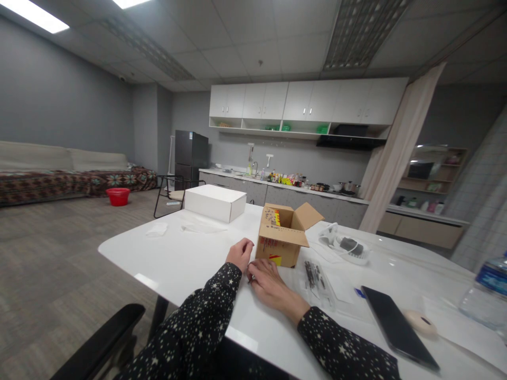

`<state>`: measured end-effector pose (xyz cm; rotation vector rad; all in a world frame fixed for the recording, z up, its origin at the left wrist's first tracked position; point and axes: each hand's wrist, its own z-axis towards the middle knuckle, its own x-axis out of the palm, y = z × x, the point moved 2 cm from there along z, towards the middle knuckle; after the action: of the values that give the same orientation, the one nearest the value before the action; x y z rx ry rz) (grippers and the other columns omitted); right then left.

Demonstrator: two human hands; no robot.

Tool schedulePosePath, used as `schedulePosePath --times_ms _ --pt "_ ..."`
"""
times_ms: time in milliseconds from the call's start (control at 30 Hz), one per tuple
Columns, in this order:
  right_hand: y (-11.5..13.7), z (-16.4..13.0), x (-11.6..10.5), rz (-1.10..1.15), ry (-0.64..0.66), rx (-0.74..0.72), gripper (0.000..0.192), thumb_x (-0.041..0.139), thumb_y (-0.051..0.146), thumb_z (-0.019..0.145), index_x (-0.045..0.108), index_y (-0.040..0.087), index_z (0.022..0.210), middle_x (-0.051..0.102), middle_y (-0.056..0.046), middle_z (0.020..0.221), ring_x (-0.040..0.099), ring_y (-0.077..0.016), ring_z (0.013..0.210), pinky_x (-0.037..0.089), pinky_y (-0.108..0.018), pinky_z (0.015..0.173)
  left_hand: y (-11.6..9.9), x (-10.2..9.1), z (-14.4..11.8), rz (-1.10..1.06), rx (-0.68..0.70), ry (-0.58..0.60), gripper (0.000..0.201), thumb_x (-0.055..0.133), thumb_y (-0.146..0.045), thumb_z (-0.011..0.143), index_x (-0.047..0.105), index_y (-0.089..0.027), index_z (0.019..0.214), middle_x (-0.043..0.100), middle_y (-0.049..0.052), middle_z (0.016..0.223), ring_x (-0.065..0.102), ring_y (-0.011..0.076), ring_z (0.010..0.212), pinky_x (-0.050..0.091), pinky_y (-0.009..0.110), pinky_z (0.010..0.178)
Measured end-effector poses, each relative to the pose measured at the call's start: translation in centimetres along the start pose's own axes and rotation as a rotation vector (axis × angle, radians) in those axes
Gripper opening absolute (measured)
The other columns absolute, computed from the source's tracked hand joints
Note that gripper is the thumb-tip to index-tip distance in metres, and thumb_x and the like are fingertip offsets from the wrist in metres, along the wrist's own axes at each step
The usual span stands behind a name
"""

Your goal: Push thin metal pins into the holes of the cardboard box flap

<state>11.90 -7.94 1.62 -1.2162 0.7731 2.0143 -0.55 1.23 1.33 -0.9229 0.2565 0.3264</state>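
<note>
My left hand [239,255] is curled closed just left of the open cardboard box [280,248], its thumb side up. Whatever it may hold is hidden. My right hand [269,284] rests palm down on the white table in front of the box, fingers bent and drawn together. No object shows between them, and the fingertips are partly hidden. The brown box has raised flaps and red and yellow print; yellow-and-red packaging [277,217] shows inside. Right of my right hand lies a clear plastic tray [317,285] with dark slim tools in it.
A closed white box [216,202] stands at the back left of the table [190,253], near a crumpled tissue [157,229]. On the right are a black phone [398,324], a beige rounded object [420,322], a water bottle [489,290] and a white basket [354,256] with cables.
</note>
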Motion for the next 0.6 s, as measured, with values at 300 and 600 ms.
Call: schedulePosePath --times_ms 300,600 --pt "-0.6 0.6 0.4 0.064 -0.181 0.010 0.015 0.049 0.007 0.082 0.050 0.021 0.084 0.059 -0.002 0.092 0.047 -0.0186 0.095 0.031 -0.032 0.084 -0.3 -0.2 0.0 0.011 0.002 -0.006 0.029 0.041 -0.037 0.086 0.063 -0.019 0.077 0.064 0.000 0.069 0.057 0.0135 0.067 0.043 0.024 0.065" --pt "-0.9 0.7 -1.5 0.026 -0.367 0.028 0.007 0.055 0.014 0.085 0.055 0.021 0.082 0.060 -0.003 0.090 0.051 -0.0201 0.090 0.031 -0.034 0.081 0.3 0.0 0.3 0.006 0.011 -0.011 0.029 0.042 -0.037 0.086 0.064 -0.019 0.078 0.064 0.000 0.068 0.056 0.0133 0.064 0.043 0.023 0.063"
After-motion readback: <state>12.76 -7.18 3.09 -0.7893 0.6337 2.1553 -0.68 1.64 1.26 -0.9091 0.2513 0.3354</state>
